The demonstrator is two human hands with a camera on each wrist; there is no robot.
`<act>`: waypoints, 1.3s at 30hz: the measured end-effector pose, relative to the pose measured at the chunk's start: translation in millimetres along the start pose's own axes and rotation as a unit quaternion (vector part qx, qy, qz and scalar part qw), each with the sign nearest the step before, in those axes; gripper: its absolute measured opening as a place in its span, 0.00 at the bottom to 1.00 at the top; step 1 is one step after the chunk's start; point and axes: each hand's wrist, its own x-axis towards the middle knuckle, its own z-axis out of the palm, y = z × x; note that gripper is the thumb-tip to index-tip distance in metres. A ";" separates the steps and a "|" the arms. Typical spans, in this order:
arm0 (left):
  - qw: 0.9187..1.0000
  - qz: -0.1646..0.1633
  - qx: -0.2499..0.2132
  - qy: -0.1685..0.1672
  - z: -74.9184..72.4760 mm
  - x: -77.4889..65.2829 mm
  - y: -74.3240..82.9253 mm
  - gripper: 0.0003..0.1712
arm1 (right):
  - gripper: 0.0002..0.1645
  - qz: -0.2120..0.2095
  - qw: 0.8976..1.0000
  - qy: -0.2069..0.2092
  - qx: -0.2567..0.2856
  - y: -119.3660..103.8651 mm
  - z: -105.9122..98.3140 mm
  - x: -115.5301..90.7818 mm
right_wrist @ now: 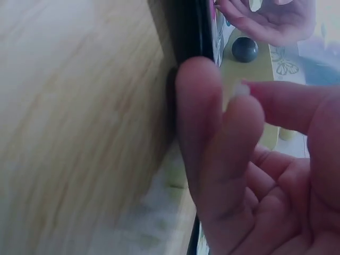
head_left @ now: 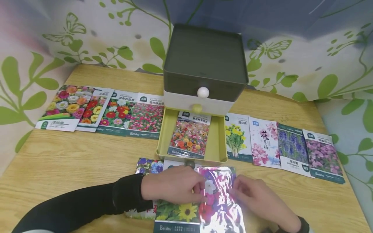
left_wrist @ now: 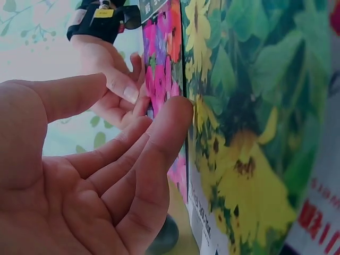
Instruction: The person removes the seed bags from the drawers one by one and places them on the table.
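Note:
Several flower seed packets lie in a stack before the drawer box. My left hand (head_left: 177, 184) is over a yellow-flower packet (head_left: 177, 210), its fingertips at the glossy pink-flower packet (head_left: 221, 200) beside it. In the left wrist view the fingers (left_wrist: 172, 125) are loosely bent against the packets, thumb apart. At the glossy packet's right edge is my right hand (head_left: 259, 197). The right wrist view has its fingertips (right_wrist: 199, 79) at that edge, the thumb held off. A blue-flower packet (head_left: 150, 165) sticks out under the left arm.
The drawer box (head_left: 204, 58) stands at the back. Its yellow-green bottom drawer (head_left: 218, 139) is pulled out, with a wildflower packet (head_left: 190, 136) inside. Packets such as the rose-like one (head_left: 65, 106) line the left, and others, such as the pink-flower one (head_left: 323, 155), the right.

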 end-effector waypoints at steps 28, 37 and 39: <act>0.999 0.034 -0.003 0.031 -26.6 -5.4 -10.1 0.16 | 0.05 0.097 0.990 0.024 -0.099 -0.3 -23.7 0.9; 0.990 0.060 0.029 0.122 -70.0 -10.5 -21.0 0.13 | 0.03 0.018 0.993 0.071 -0.096 -9.7 -45.3 14.2; 0.988 0.040 0.043 0.145 -78.7 -10.8 -26.4 0.13 | 0.04 0.009 0.994 0.071 -0.087 -14.3 -48.2 19.9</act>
